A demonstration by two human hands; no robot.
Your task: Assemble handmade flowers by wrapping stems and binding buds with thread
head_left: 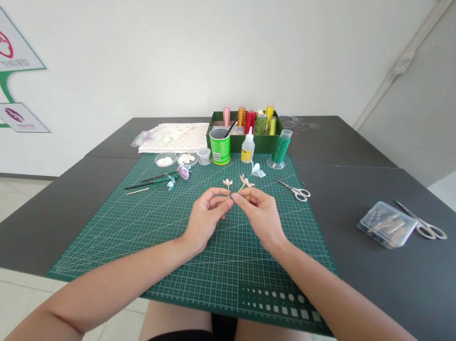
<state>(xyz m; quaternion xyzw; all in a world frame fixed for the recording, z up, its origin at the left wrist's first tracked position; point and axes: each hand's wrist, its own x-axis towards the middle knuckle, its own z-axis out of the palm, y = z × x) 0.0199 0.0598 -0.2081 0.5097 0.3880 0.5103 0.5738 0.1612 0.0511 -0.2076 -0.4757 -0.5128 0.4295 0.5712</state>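
My left hand [206,214] and my right hand [262,215] meet above the green cutting mat [143,249], fingertips pinched close together. Between them rise the thin stems of small cream-pink craft flowers: one flower [227,183] on the left and a cluster [246,182] on the right. Both hands are closed on these stems; the exact spot of each grip is hidden by the fingers. Just beyond lies a pale blue fabric flower [258,170]. Small white-handled scissors [295,190] rest on the mat to the right of my right hand.
Behind stand a glue bottle [248,147], a green can [220,147], a green thread spool [280,149] and a box [237,140] of spools. Left are shallow dishes [165,159] and a purple flower [183,172]. Far right sit a plastic case [387,224] and larger scissors [425,229].
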